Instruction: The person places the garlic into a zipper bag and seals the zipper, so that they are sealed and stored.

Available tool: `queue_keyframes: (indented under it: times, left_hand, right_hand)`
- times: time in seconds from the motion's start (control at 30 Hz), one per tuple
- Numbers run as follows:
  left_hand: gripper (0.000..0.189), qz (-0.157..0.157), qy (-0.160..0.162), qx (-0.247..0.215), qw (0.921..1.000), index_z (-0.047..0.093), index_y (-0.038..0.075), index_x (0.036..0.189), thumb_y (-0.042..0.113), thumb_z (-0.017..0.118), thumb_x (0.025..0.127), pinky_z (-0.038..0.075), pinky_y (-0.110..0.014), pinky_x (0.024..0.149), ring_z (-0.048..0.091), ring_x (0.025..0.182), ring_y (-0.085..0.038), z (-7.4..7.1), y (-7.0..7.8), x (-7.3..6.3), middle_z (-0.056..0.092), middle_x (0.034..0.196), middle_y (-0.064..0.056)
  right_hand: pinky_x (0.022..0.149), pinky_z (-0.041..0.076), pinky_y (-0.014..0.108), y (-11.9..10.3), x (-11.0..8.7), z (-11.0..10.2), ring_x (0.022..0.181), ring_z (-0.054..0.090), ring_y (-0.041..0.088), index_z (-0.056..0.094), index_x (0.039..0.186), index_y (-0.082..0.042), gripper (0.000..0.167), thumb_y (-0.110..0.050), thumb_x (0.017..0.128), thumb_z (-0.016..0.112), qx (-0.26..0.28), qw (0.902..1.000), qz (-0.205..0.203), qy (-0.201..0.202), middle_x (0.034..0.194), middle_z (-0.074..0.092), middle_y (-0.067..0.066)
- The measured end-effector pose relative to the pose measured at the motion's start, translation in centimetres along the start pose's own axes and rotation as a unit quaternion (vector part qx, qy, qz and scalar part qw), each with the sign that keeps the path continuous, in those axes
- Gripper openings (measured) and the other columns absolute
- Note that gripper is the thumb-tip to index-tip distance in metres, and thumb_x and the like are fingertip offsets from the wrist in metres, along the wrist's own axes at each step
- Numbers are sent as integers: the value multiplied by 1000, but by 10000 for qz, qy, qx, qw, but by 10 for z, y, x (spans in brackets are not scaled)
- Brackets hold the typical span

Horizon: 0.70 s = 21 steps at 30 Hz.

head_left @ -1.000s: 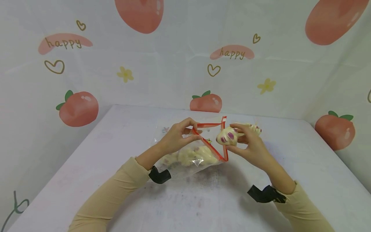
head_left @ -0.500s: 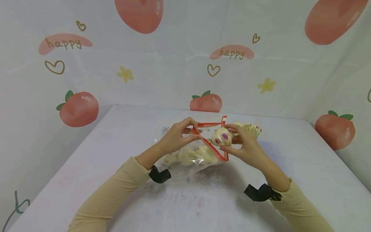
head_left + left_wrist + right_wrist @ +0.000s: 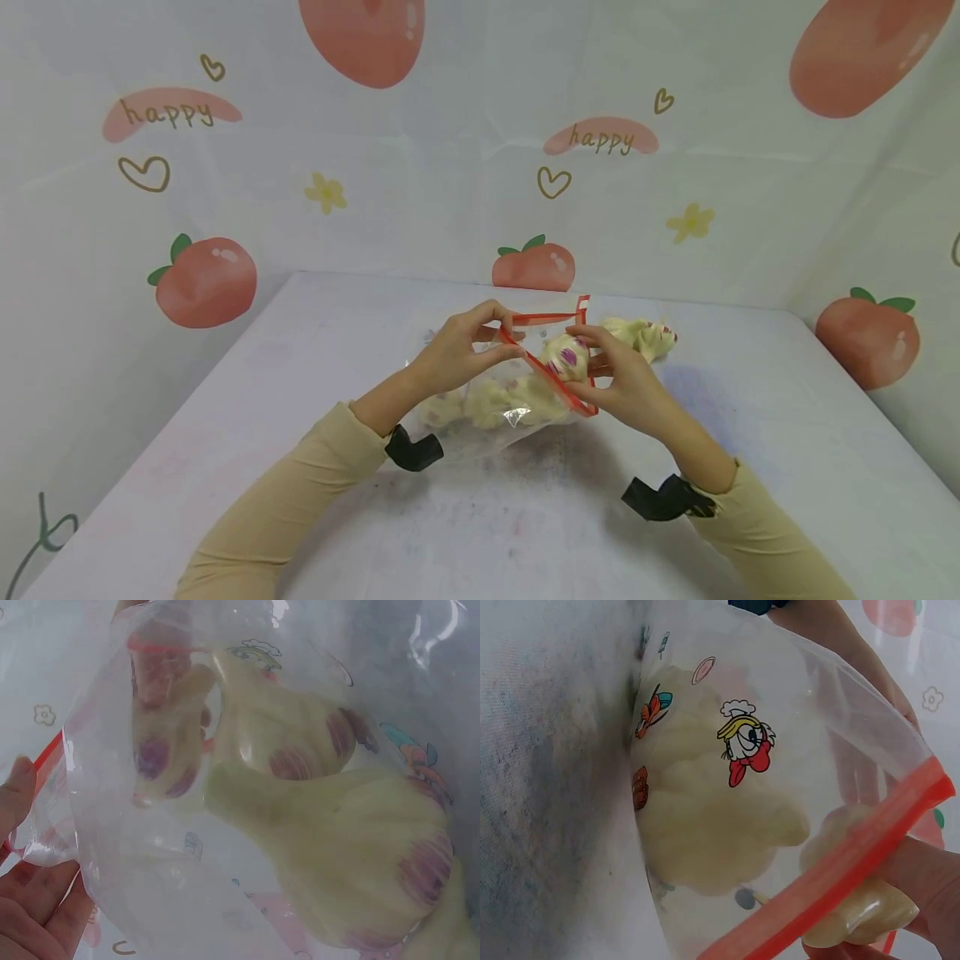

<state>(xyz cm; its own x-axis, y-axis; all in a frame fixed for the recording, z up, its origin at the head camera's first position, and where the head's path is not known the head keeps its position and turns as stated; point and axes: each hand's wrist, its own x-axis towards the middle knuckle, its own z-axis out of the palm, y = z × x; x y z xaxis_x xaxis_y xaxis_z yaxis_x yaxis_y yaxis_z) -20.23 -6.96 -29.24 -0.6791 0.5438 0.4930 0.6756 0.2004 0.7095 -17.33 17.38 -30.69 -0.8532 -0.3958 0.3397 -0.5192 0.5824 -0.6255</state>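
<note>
A clear zip bag point(image 3: 480, 437) with a red zip edge and cartoon prints lies on the table, its mouth spread toward the right. Several cream garlic bulbs point(image 3: 352, 855) with purple streaks sit inside it. My left hand point(image 3: 468, 346) pinches the upper edge of the mouth between thumb and fingers. With my right hand point(image 3: 626, 383) I grip another garlic bulb point(image 3: 567, 357) right at the opening, partly behind the red edge. In the right wrist view the stem end of this bulb point(image 3: 870, 911) pokes out past the red strip, beside my thumb.
More garlic point(image 3: 645, 335) lies on the white table point(image 3: 480, 533), just behind and right of my right hand. A pale backdrop point(image 3: 420, 167) printed with peaches, hearts and flowers rises behind and at both sides.
My right hand has moved left, bringing the garlic bulb from outside the bag into its mouth. The left hand stays almost still, and the red edge has shifted slightly.
</note>
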Motion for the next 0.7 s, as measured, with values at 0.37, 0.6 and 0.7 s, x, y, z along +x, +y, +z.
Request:
queue_keyframes:
  times: [0.37,0.6,0.7]
  left_hand:
    - [25,146,25,23,9999,48,3,92,5,70,81,54,-27,87,69,95,-27,-2,2,2,59,93,-12]
    - [25,165,46,34,9998,48,4,92,6,70,81,54,-26,87,70,94,-24,-3,2,4,60,94,-11]
    - [26,178,53,40,9998,48,3,93,6,71,81,54,-26,88,69,95,-25,-4,3,4,59,93,-10]
  right_hand:
    - [76,57,43,0,2,3,87,66,30,43,132,-6,63,-1,77,73,-94,9997,189,-80,118,58,22]
    - [76,57,40,-2,3,3,86,66,27,43,132,-5,63,-1,77,73,-148,9997,205,-20,117,58,21]
    - [77,57,40,-2,3,2,86,65,27,44,131,-4,61,1,77,72,-120,9998,174,50,117,58,22]
